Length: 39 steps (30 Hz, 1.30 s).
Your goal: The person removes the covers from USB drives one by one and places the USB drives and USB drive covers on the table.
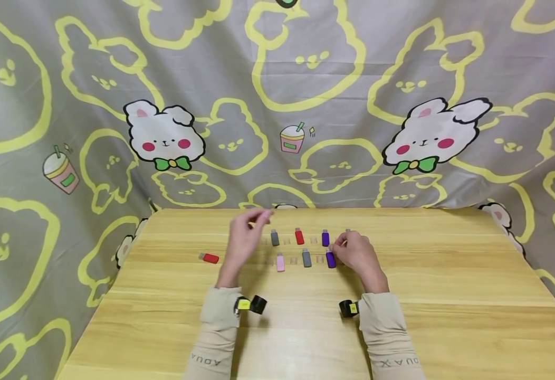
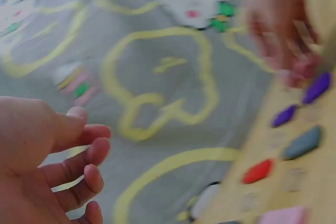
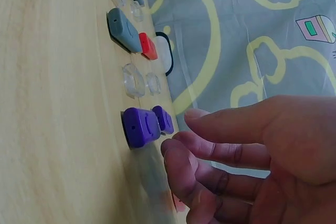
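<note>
Two rows of USB sticks lie on the wooden table, with small clear pieces between them. My right hand (image 1: 355, 252) is just right of the near purple USB stick (image 1: 331, 259), fingers loosely bent, nothing visible between them. Behind that stick lies another purple USB stick (image 1: 325, 238). Partly hidden beneath my right hand is a reddish stick (image 3: 178, 203). Raised left of the rows, my left hand (image 2: 44, 166) has relaxed fingers, with its thumb near the forefinger and nothing visible held. Closest to it are a grey USB stick (image 1: 275, 238) and a pink USB stick (image 1: 280, 263).
A red USB stick (image 1: 210, 258) lies apart at the left. Within the rows are another red stick (image 1: 299, 236), another grey stick (image 1: 306, 258) and a clear piece (image 3: 133, 81). A patterned grey curtain (image 1: 239, 79) hangs behind the wooden table (image 1: 448, 316).
</note>
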Each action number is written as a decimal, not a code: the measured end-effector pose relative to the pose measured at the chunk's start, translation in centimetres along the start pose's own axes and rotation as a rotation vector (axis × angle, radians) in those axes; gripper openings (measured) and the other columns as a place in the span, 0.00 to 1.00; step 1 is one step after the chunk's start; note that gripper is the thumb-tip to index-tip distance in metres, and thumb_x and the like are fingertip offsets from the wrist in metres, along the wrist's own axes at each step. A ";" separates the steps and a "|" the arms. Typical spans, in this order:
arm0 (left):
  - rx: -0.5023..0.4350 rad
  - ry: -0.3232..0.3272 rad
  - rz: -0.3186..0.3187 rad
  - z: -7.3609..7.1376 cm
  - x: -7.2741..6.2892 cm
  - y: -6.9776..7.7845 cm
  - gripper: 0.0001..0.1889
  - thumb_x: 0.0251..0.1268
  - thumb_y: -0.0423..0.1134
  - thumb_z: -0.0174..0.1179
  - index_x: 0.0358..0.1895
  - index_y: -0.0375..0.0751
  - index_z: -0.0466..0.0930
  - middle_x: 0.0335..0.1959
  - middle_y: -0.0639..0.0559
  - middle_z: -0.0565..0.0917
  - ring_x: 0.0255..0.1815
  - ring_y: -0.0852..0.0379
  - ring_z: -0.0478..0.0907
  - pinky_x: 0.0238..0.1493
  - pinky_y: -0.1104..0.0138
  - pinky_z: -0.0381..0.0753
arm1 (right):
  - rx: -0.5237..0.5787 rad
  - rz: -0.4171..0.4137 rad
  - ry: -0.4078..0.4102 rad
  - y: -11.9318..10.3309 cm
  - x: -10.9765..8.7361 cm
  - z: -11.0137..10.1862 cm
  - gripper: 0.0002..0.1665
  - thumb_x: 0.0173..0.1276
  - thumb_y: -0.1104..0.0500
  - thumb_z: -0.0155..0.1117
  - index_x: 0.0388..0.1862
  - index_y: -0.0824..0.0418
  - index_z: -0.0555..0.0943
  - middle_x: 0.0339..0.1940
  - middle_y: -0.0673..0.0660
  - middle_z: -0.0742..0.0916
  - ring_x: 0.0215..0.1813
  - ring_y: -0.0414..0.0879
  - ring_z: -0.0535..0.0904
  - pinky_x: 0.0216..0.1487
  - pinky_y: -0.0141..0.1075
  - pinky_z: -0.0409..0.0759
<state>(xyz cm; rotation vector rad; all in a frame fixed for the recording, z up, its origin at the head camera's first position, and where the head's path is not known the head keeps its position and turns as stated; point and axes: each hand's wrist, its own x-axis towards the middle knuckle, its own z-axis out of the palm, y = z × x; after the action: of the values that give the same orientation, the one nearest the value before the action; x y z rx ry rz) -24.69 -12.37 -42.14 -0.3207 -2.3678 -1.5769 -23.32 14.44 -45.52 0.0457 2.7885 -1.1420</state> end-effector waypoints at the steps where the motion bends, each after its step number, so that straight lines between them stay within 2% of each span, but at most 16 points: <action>1: -0.036 0.042 -0.015 -0.9 0.1 0.0 0.11 0.77 0.38 0.60 0.48 0.34 0.88 0.36 0.44 0.86 0.37 0.55 0.79 0.34 0.69 0.76 | -0.003 0.001 0.003 -0.1 0.0 0.0 0.10 0.71 0.57 0.68 0.37 0.65 0.84 0.23 0.56 0.86 0.26 0.48 0.77 0.27 0.37 0.71; 5: -0.165 0.202 -0.088 -4.1 0.3 -0.4 0.12 0.77 0.38 0.60 0.50 0.32 0.87 0.38 0.40 0.86 0.36 0.53 0.78 0.35 0.72 0.75 | 0.001 -0.021 0.021 -0.6 -0.1 0.2 0.11 0.72 0.57 0.68 0.43 0.66 0.83 0.27 0.55 0.86 0.26 0.47 0.77 0.27 0.37 0.73; 8: -0.199 0.304 -0.119 -6.2 0.1 -0.6 0.13 0.78 0.39 0.59 0.52 0.33 0.86 0.38 0.38 0.86 0.35 0.54 0.78 0.34 0.72 0.75 | 0.022 -0.083 0.045 -1.0 -0.1 0.4 0.11 0.73 0.59 0.67 0.46 0.66 0.83 0.29 0.56 0.87 0.23 0.45 0.77 0.25 0.38 0.74; 10: -0.200 0.348 -0.136 -7.2 0.0 -1.0 0.14 0.79 0.40 0.58 0.54 0.33 0.85 0.39 0.37 0.85 0.34 0.58 0.77 0.33 0.73 0.75 | 0.035 -0.130 0.060 -1.4 -0.1 0.6 0.11 0.73 0.59 0.67 0.47 0.66 0.82 0.29 0.56 0.86 0.23 0.45 0.77 0.26 0.38 0.75; 16: -0.237 0.446 -0.189 -9.6 -0.3 -2.0 0.13 0.79 0.39 0.57 0.55 0.34 0.84 0.33 0.56 0.86 0.33 0.58 0.76 0.33 0.71 0.75 | 0.074 -0.276 0.084 -2.9 0.0 2.4 0.12 0.72 0.63 0.68 0.51 0.67 0.83 0.30 0.53 0.85 0.32 0.46 0.80 0.35 0.39 0.79; 17: -0.246 0.466 -0.194 -9.9 -0.4 -2.1 0.13 0.79 0.39 0.58 0.54 0.34 0.84 0.31 0.58 0.86 0.33 0.59 0.76 0.33 0.71 0.76 | 0.087 -0.299 0.079 -3.2 0.0 2.9 0.12 0.71 0.64 0.68 0.51 0.67 0.83 0.31 0.53 0.85 0.32 0.45 0.80 0.36 0.39 0.80; 21: -0.302 0.544 -0.209 -11.0 -1.1 -2.5 0.14 0.77 0.39 0.60 0.54 0.31 0.83 0.31 0.57 0.85 0.32 0.59 0.77 0.32 0.71 0.76 | 0.093 -0.391 0.027 -4.9 0.1 5.4 0.12 0.70 0.66 0.69 0.51 0.66 0.84 0.33 0.50 0.85 0.34 0.41 0.80 0.38 0.36 0.82; 26: -0.351 0.635 -0.240 -12.1 -1.7 -3.3 0.13 0.76 0.37 0.61 0.53 0.30 0.83 0.28 0.57 0.84 0.30 0.62 0.77 0.30 0.72 0.75 | 0.022 -0.484 -0.099 -7.7 0.0 8.2 0.14 0.71 0.64 0.68 0.54 0.64 0.84 0.37 0.51 0.86 0.38 0.41 0.80 0.41 0.35 0.81; 29: -0.347 0.652 -0.228 -12.3 -1.8 -3.6 0.13 0.76 0.36 0.61 0.52 0.30 0.84 0.27 0.57 0.84 0.29 0.61 0.76 0.29 0.72 0.75 | -0.022 -0.535 -0.160 -9.8 0.2 9.7 0.16 0.71 0.64 0.68 0.56 0.64 0.83 0.43 0.56 0.87 0.43 0.45 0.81 0.45 0.37 0.82; 32: -0.327 0.633 -0.197 -12.2 -1.4 -3.7 0.13 0.76 0.37 0.60 0.52 0.30 0.84 0.28 0.56 0.84 0.30 0.60 0.76 0.30 0.71 0.75 | -0.054 -0.576 -0.209 -11.6 0.7 11.2 0.18 0.71 0.64 0.68 0.58 0.64 0.83 0.48 0.60 0.86 0.48 0.48 0.81 0.49 0.38 0.82; 35: -0.313 0.616 -0.178 -12.2 -1.1 -3.7 0.13 0.77 0.38 0.59 0.53 0.30 0.84 0.29 0.57 0.84 0.30 0.59 0.76 0.31 0.69 0.75 | -0.078 -0.590 -0.236 -12.9 1.2 12.8 0.19 0.71 0.64 0.68 0.60 0.62 0.82 0.50 0.60 0.85 0.50 0.47 0.81 0.50 0.37 0.81; 39: -0.341 0.657 -0.200 -12.6 -1.3 -3.7 0.13 0.77 0.37 0.59 0.53 0.29 0.84 0.28 0.56 0.84 0.30 0.58 0.76 0.30 0.70 0.74 | -0.122 -0.594 -0.251 -14.5 1.8 14.8 0.23 0.71 0.60 0.69 0.64 0.59 0.81 0.53 0.58 0.83 0.49 0.45 0.79 0.51 0.36 0.80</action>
<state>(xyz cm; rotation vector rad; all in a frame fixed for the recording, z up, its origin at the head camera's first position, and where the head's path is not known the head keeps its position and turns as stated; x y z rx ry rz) -23.40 -25.45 -41.14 0.3386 -1.6695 -1.8165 -24.66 -6.29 -46.14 -0.9220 2.6964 -0.9758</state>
